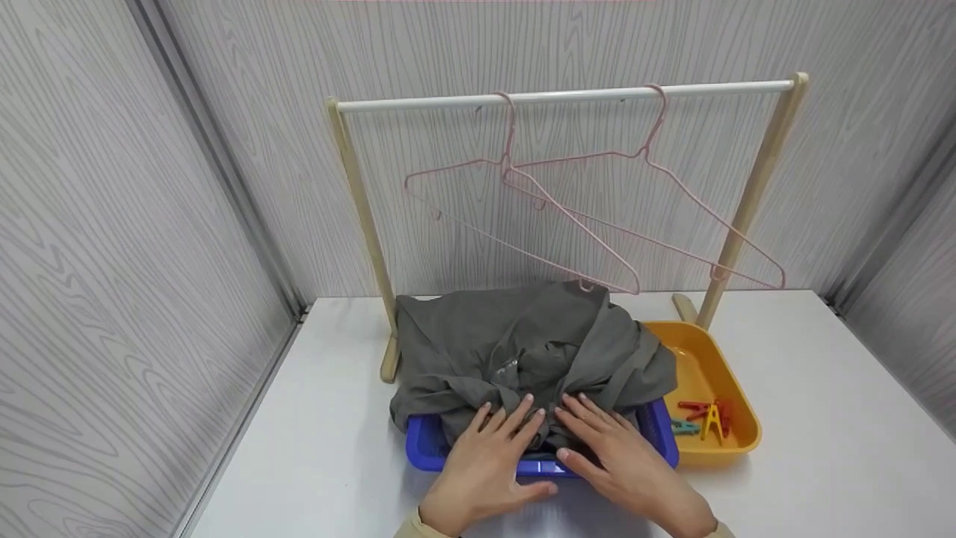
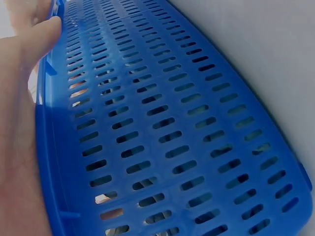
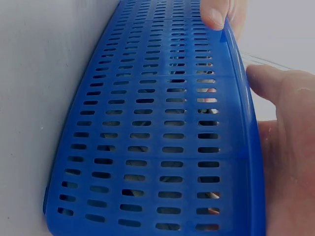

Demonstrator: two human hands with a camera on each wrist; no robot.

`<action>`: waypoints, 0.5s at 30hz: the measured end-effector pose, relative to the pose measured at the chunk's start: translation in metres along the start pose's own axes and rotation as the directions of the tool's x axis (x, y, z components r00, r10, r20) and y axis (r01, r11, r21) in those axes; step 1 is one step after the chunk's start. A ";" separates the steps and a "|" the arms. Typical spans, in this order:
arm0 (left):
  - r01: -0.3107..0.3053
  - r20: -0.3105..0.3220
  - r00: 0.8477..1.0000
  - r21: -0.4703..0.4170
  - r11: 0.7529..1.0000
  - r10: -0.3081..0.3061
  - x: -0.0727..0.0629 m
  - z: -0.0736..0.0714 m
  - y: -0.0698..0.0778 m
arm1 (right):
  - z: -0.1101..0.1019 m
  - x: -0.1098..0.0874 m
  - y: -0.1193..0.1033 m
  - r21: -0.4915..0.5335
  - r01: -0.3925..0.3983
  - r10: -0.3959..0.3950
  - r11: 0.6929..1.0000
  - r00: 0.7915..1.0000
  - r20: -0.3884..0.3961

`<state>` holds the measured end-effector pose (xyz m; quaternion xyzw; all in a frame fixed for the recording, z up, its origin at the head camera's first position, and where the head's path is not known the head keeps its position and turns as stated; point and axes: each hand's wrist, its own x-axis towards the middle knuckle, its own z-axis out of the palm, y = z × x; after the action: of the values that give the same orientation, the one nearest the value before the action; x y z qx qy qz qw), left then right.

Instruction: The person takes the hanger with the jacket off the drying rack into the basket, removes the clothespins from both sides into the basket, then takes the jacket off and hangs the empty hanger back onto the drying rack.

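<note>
A crumpled dark grey cloth (image 1: 478, 336) fills the blue basket (image 1: 426, 448) and spills over its back and sides. My left hand (image 1: 482, 467) lies over the basket's front edge, its extended fingers resting on the cloth. From the other side my right hand (image 1: 627, 467) does the same, fingers forward and spread slightly. Both thumbs sit near the front rim. In the left wrist view the left hand (image 2: 17, 128) is beside the basket's rim (image 2: 45, 157); in the right wrist view the right hand (image 3: 293, 147) is beside the rim (image 3: 253, 147) above the slotted wall.
Behind the basket stands a rack with wooden legs and a white bar (image 1: 418, 102). Two pink hangers, a left one (image 1: 511, 119) and a right one (image 1: 662, 112), hang from it. An orange tray (image 1: 687, 366) with several clothespins (image 1: 712, 424) stands right of the basket.
</note>
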<state>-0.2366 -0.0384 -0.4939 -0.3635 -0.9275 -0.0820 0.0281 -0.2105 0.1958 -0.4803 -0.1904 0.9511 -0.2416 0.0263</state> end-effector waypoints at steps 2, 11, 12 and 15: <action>0.001 0.008 1.000 -0.022 1.000 0.000 0.000 -0.001 0.000 | -0.001 0.000 0.000 0.005 -0.006 0.006 1.000 1.000 0.010; -0.042 -0.253 0.967 -0.184 0.982 -0.006 -0.003 -0.017 -0.004 | -0.021 -0.007 -0.003 0.071 0.004 0.005 0.997 0.992 -0.123; -0.062 -0.325 0.946 -0.182 0.981 -0.001 -0.004 -0.017 -0.006 | -0.025 -0.009 -0.003 0.078 0.003 0.010 0.997 0.987 -0.160; -0.105 -0.540 0.841 -0.192 0.976 -0.016 -0.005 -0.019 -0.010 | -0.035 -0.011 0.000 0.116 0.020 0.016 0.993 0.953 -0.302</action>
<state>-0.2405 -0.0525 -0.4766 -0.3481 -0.8593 -0.2793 0.2500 -0.2054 0.2153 -0.4495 -0.1505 0.9279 -0.3233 -0.1087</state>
